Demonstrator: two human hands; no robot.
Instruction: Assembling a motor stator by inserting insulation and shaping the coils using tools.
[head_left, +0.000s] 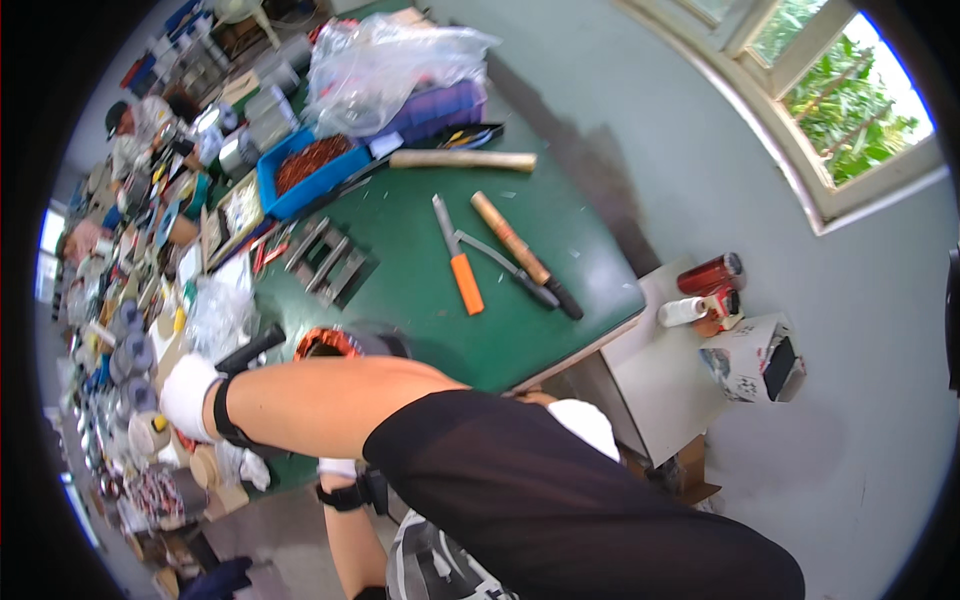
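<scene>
My right forearm, in a black sleeve, crosses the view leftward over the green workbench. My right hand (188, 398), in a white glove, is by the bench's left side, near a clear plastic bag (218, 312) and a black cylindrical handle (252, 348). Its fingers cannot be made out. Beneath that forearm, my left hand (337, 467) shows only as a bit of white glove above a black wristband; its fingers are hidden. A ring wound with copper wire (328, 344) sits just beyond my right forearm, which partly covers it.
On the green bench (400, 240) lie an orange-handled blade (460, 262), a wooden rod with a black end (520, 250), a pale stick (463, 160) and a metal frame (328, 262). A blue bin (268, 180) holds copper pieces. Another person (140, 140) is at far left.
</scene>
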